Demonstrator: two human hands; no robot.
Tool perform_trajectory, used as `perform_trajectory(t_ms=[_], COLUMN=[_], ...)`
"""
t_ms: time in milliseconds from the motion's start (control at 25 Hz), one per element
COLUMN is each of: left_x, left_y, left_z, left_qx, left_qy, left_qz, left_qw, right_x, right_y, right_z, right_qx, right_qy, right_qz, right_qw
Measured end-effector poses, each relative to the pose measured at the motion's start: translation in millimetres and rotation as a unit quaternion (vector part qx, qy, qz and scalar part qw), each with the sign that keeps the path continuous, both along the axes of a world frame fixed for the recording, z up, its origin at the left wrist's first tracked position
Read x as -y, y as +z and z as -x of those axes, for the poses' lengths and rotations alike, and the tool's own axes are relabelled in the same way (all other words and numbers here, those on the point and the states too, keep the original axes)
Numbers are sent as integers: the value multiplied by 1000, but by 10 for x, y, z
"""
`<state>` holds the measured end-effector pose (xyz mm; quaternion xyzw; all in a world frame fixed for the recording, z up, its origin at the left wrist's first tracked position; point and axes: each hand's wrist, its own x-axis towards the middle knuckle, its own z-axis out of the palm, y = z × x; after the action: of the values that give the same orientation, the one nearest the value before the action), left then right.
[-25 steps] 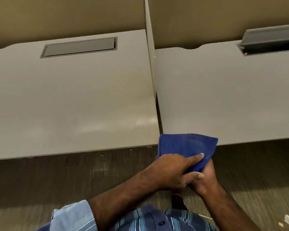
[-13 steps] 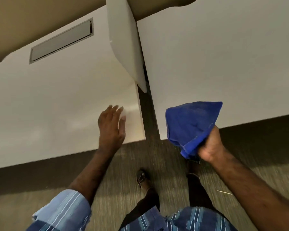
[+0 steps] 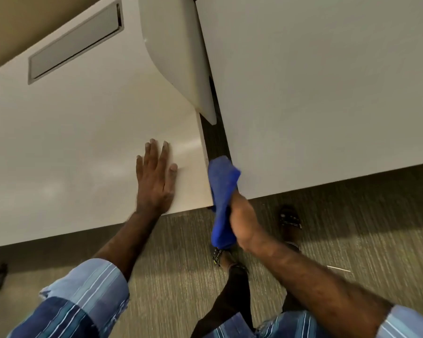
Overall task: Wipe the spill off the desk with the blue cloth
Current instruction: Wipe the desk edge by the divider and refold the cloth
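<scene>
My right hand (image 3: pixel 242 219) grips the blue cloth (image 3: pixel 222 189), which is bunched lengthwise and points into the narrow gap between two white desks. Its upper end touches the near left corner of the right desk (image 3: pixel 327 93). My left hand (image 3: pixel 155 178) lies flat, fingers spread, on the left desk (image 3: pixel 71 142) close to its near right corner. Faint pale smears show on the left desk beside that hand; I cannot tell whether they are a spill or reflections.
A white divider panel (image 3: pixel 178 57) stands between the desks and ends short of their front edges. A grey cable flap (image 3: pixel 76 42) sits in the left desk's back. Grey carpet (image 3: pixel 352 228) lies below, with my feet (image 3: pixel 289 219) on it.
The view has moved closer to the desks. My left hand slid further onto the left desk and flattened. My right hand swung the cloth left into the gap, and the cloth went from spread to bunched.
</scene>
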<state>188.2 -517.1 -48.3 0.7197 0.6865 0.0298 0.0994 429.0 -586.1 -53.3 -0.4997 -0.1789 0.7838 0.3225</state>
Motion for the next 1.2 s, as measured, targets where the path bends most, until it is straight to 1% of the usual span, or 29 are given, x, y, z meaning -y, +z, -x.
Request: perform_trajectory(t_ms=[40,120,160,200,240,280,360,400,480,520,600,640,680,760,840,920,1000,1080,1200], left_x=[1,4,2,3,11,18,6,-1,8,12,6,9,12,11,11,15,15,8,11], left_y=[-4,-21,-30,-40,-47,-48,-38,-33,-20,-17,-19,-26,-34,-52,-70,-82,-81,-71,-53], left_z=[3,-1,-3,4,7,7,9,9,-2,-8,-1,5,12,21,28,29,23,21,21], left_qx=[4,11,13,15,17,19,30,35,37,35,32,32,31,27,24,21,19,18,22], left_qy=[3,6,7,9,10,12,17,17,15,15,14,14,15,16,11,9,10,11,13], left_qz=[-2,-9,-15,-19,-21,-21,-22,-21,-17,-16,-14,-15,-17,-23,-31,-36,-38,-38,-35], left_qw=[1000,1000,1000,1000,1000,1000,999,999,999,999,999,999,999,999,999,999,999,999,999], right_x=[43,113,94,29,-78,-233,-687,-962,-1460,-1618,-1621,-1477,-1244,-645,-123,29,-240,-723,-1502], right_y=[68,128,117,106,93,82,75,61,68,75,89,99,116,130,146,122,100,69,40], right_z=[147,424,512,567,588,583,579,593,642,669,686,659,612,533,526,545,542,565,661], right_qx=[35,160,226,270,286,283,272,267,233,248,300,293,263,238,269,292,278,265,298], right_qy=[28,46,40,32,26,28,65,78,60,67,95,89,79,78,92,93,91,103,100], right_qz=[-69,-198,-231,-243,-245,-241,-234,-216,-164,-164,-196,-210,-212,-211,-214,-205,-202,-214,-202], right_qw=[997,966,946,931,926,928,931,936,957,952,929,929,938,945,934,930,935,935,928])
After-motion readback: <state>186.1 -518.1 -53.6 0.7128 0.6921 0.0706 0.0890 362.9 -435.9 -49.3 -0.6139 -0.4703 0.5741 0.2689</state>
